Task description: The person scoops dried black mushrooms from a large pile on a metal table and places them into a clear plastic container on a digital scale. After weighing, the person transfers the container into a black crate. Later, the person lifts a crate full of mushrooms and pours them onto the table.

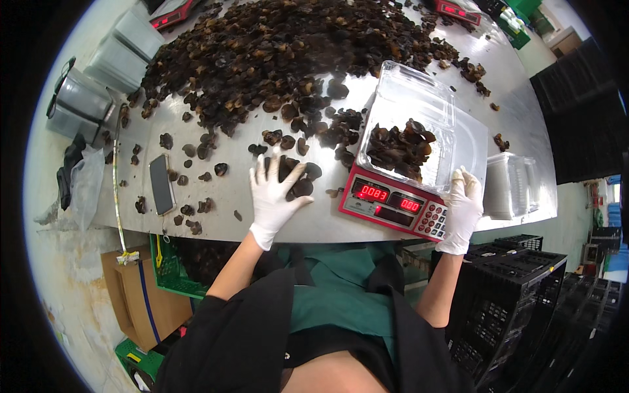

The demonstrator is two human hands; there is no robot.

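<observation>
My left hand (272, 199), in a white glove, is palm down over the metal table (231, 191) with its fingers spread. Several dark wood ear fungus pieces (301, 186) lie under and beside its fingers. A clear plastic clamshell container (393, 93) lies opened on a red electronic scale (354, 196). Inside its near part is a small pile of fungus (403, 147). My right hand (462, 211), also gloved, grips the container's edge at its near right corner; the fingertips are partly hard to make out. Red digits glow on the scale's display.
A broad heap of fungus (275, 54) covers the table's far side. A phone (162, 184) lies at left among scattered pieces. Stacked clear containers (508, 186) stand at right, plastic bins (81, 105) at far left. Black crates (511, 294) flank me at right, a cardboard box (147, 299) at left.
</observation>
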